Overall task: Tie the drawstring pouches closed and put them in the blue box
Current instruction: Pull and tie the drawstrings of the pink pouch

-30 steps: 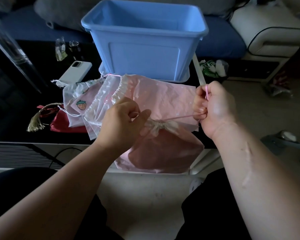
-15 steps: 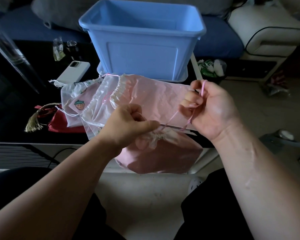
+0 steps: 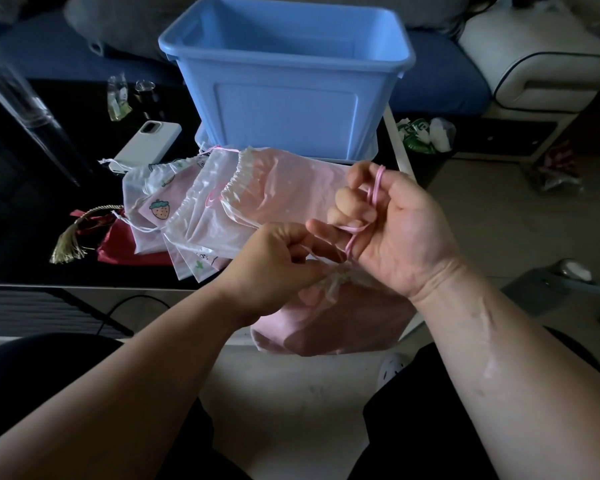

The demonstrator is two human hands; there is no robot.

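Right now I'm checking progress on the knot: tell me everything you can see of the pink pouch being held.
The pink pouch looks like soft pink fabric under a sheer, glossy outer layer. Its neck is gathered into a ruffle, and its body hangs below the hands, past the table edge. The left hand pinches the neck. A thin pink drawstring runs up from it and loops around the right hand fingers. No finished knot is visible.

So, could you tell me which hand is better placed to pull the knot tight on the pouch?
Right hand, probably: the pink cord is looped around its fingers, free to pull away. The left hand pinches the pouch at its gathered neck, anchoring it.
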